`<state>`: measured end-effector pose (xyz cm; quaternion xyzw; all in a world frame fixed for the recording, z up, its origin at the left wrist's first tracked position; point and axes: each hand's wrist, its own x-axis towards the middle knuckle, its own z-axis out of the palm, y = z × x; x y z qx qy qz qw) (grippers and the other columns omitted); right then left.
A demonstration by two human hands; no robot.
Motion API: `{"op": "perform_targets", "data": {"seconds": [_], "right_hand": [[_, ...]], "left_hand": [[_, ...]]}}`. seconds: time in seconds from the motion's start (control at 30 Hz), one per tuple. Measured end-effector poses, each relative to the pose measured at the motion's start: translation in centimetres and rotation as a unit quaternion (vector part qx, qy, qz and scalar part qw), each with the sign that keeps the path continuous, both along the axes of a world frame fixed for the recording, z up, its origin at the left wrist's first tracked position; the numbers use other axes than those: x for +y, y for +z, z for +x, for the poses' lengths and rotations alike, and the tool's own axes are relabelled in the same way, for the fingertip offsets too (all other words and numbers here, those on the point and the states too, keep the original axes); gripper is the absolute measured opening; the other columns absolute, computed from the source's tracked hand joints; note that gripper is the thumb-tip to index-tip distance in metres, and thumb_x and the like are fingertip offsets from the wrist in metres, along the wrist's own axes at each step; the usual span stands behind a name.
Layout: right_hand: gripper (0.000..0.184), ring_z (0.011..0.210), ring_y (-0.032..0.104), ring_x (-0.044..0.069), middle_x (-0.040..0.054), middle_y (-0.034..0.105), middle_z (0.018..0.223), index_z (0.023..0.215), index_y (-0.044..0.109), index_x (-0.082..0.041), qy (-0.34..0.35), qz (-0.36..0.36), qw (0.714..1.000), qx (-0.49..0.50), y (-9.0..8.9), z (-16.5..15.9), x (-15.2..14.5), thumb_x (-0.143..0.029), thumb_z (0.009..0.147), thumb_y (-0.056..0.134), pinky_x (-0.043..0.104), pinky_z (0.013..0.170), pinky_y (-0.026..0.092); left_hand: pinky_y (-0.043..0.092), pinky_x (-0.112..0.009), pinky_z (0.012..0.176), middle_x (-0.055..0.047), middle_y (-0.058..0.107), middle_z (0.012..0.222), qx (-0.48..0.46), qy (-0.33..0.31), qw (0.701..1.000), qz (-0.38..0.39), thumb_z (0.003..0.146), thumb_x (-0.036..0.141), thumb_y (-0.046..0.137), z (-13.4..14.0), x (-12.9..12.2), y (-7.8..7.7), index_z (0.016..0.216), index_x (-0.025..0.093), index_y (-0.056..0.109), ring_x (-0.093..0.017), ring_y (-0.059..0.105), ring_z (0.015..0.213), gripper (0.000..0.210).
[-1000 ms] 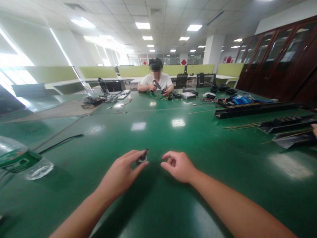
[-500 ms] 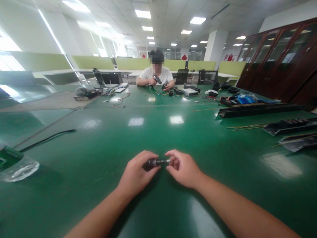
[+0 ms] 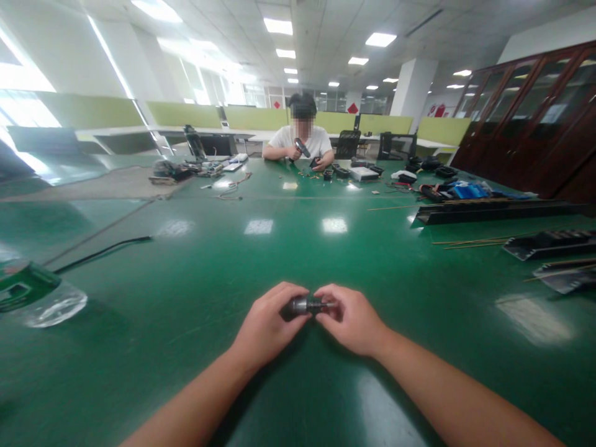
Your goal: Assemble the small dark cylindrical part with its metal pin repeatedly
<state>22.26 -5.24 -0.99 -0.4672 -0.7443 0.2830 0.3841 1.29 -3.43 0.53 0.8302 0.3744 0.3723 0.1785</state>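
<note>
Dark shiny cylindrical part with a narrow shaft (image 3: 300, 305) is held sideways at the lower centre of the frame, over a glossy green tabletop (image 3: 279, 257). The left hand (image 3: 265, 326) grips its thick end between thumb and fingers; the right hand (image 3: 356, 323) curls around the narrow end — whether it presses on it, I cannot tell. At the left edge is a clear plastic bottle with a green label (image 3: 58, 304); at mid-left, a thin black cable (image 3: 105, 251). A person in a white shirt (image 3: 320, 143) sits at upper centre — a dark handheld tool (image 3: 302, 148) in one hand.
</note>
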Motion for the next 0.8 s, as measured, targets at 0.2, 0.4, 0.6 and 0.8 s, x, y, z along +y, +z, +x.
{"op": "perform_targets", "data": {"seconds": [0.2,0.4,0.6,0.8], "right_hand": [[0.027,0.077,0.062,0.016,0.0007,0.07,0.092,0.105,0.067,-0.024,0.01,0.052,0.999,0.0,0.25,-0.05,-0.12,-0.013,0.081,0.064,0.027,0.071,0.048],[0.016,0.08,0.063,0.017,0.0021,0.07,0.089,0.098,0.07,-0.022,0.02,0.072,0.997,-0.003,0.57,0.12,-0.05,-0.016,0.084,0.064,0.027,0.073,0.048],[0.012,0.075,0.062,0.016,0.002,0.069,0.084,0.093,0.071,-0.02,0.021,0.057,0.998,-0.013,0.74,0.13,-0.17,-0.019,0.081,0.068,0.027,0.069,0.047],[0.01,0.072,0.061,0.015,0.0015,0.068,0.083,0.092,0.071,-0.019,0.028,0.047,0.998,-0.011,0.87,0.08,-0.19,-0.022,0.082,0.069,0.026,0.066,0.046]], "left_hand": [[0.048,-0.022,0.083,0.001,0.066,0.099,0.0,-0.016,1.0,0.02,0.086,0.024,0.071,0.27,-0.22,0.28,0.104,0.026,0.064,-0.013,0.061,0.092,0.019],[0.048,-0.022,0.085,0.0,0.066,0.1,0.0,-0.022,0.999,0.028,0.086,0.024,0.071,0.38,-0.18,0.09,0.104,0.024,0.064,-0.013,0.061,0.093,0.019],[0.049,-0.024,0.086,-0.001,0.065,0.103,0.005,-0.032,0.999,0.03,0.087,0.021,0.068,0.25,-0.18,-0.15,0.105,0.024,0.065,-0.013,0.061,0.095,0.018],[0.05,-0.025,0.087,-0.002,0.066,0.103,0.009,-0.032,0.999,0.036,0.087,0.02,0.066,0.19,-0.31,-0.34,0.105,0.024,0.066,-0.014,0.061,0.096,0.018]]}}
